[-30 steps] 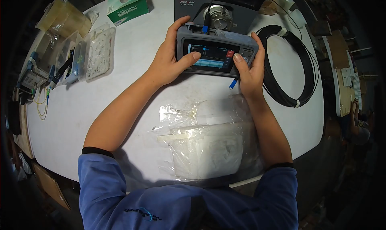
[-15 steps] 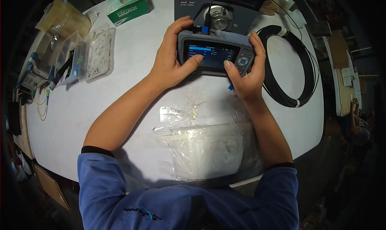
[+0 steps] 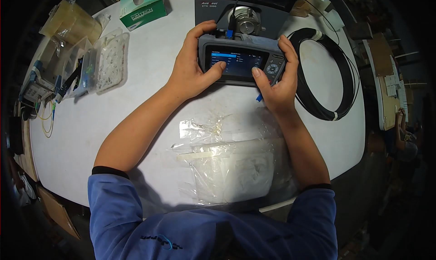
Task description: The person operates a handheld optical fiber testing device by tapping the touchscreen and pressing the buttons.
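Note:
A grey handheld tester point(image 3: 238, 60) with a lit dark-blue menu screen is gripped at both ends. My left hand point(image 3: 193, 67) wraps its left end, the thumb lying over the screen's left part. Around the right end is my right hand point(image 3: 281, 80), its thumb at the screen's lower right edge beside the round keypad. A blue connector point(image 3: 230, 33) on a black cable is plugged into the tester's top. Below the device a small blue piece point(image 3: 259, 97) sticks out near my right thumb. Behind stands a dark machine point(image 3: 213, 14) with a round metal fitting.
A black cable coil point(image 3: 349, 87) lies at the right. Clear plastic bags point(image 3: 236, 169) are on the white table point(image 3: 81, 137) near my body. At the left are a green-white tissue box point(image 3: 143, 10) and plastic trays point(image 3: 111, 62). A person point(image 3: 404, 139) is at the far right.
The screen has switched from a graph to a dark menu list. My right thumb has moved left and down onto the screen's lower right edge. The tester has tilted slightly.

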Available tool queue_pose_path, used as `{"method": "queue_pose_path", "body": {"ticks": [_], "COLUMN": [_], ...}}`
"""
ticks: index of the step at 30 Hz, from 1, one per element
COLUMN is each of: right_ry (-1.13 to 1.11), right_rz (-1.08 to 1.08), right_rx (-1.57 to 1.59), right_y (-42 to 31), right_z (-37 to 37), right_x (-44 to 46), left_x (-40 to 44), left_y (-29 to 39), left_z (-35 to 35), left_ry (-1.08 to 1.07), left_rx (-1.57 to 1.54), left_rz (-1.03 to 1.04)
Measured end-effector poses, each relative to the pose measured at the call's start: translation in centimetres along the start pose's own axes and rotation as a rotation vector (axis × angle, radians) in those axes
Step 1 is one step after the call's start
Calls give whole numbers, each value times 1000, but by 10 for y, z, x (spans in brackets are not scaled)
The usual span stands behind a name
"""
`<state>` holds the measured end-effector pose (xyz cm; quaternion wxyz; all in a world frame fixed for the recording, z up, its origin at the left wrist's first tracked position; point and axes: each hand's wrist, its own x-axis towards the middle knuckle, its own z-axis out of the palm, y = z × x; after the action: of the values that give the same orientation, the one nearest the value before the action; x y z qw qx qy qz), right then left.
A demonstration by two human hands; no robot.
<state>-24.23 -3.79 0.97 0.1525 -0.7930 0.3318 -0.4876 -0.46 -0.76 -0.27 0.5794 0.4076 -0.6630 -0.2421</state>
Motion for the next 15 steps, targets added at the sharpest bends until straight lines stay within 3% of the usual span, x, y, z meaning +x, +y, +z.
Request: {"method": "queue_pose_path", "body": {"ticks": [8,13,15], "right_ry": [42,16,31], "right_rz": [-87,-343,-339], "right_rx": [-37,-409,-382], "right_y": [-9,-21,-23], "right_z": [0,-12,-9], "right_x": [2,3,2], "left_x": [0,0,-1], "left_y": [1,-1,0], "left_z": [-5,-2,-2], "left_ry": [-56,-12,-13], "left_rx": [43,-24,-19], "left_rz": [30,12,7]}}
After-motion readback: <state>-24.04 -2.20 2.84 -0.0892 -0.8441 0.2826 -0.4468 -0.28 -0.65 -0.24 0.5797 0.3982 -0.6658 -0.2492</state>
